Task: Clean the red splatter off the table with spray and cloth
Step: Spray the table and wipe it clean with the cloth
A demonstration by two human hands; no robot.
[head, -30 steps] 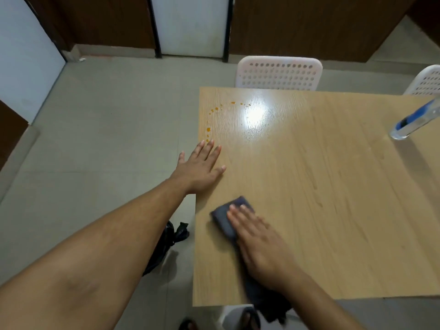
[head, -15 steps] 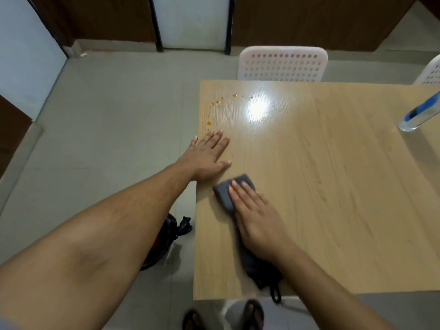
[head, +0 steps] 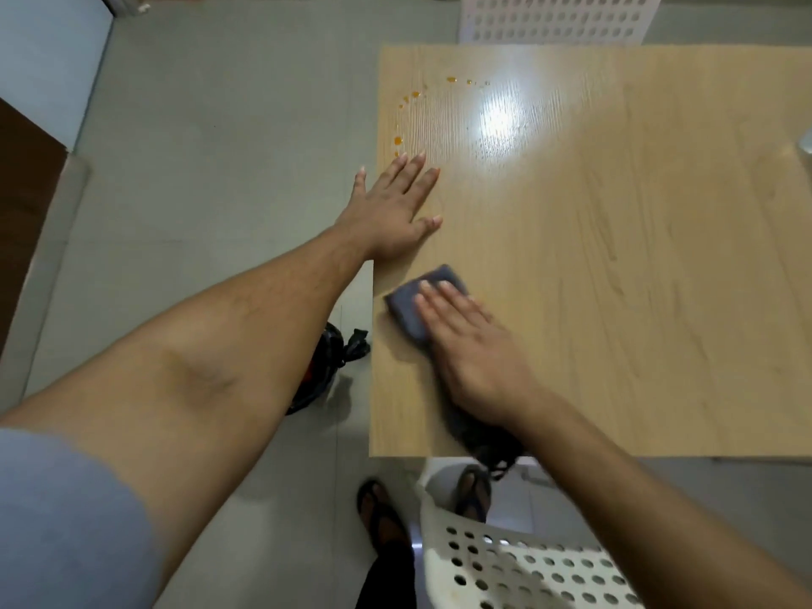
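An arc of small orange-red drops, the splatter (head: 399, 140), lies on the wooden table (head: 615, 265) near its far left corner. My left hand (head: 391, 208) rests flat on the table's left edge, fingers spread, fingertips just below the nearest drops. My right hand (head: 474, 349) presses flat on a dark grey cloth (head: 413, 301) near the left edge, closer to me; the cloth's tail hangs off the near edge. Only a sliver of the spray bottle (head: 806, 145) shows at the right border.
A white perforated chair (head: 558, 17) stands at the table's far side, another white perforated chair (head: 518, 564) right below me. A black bag (head: 325, 367) sits on the grey floor left of the table. My sandalled feet (head: 378, 512) are under the near edge.
My right hand has slid the cloth forward along the left edge toward my left hand. The view has tilted down and closer; the spray bottle has nearly left the frame.
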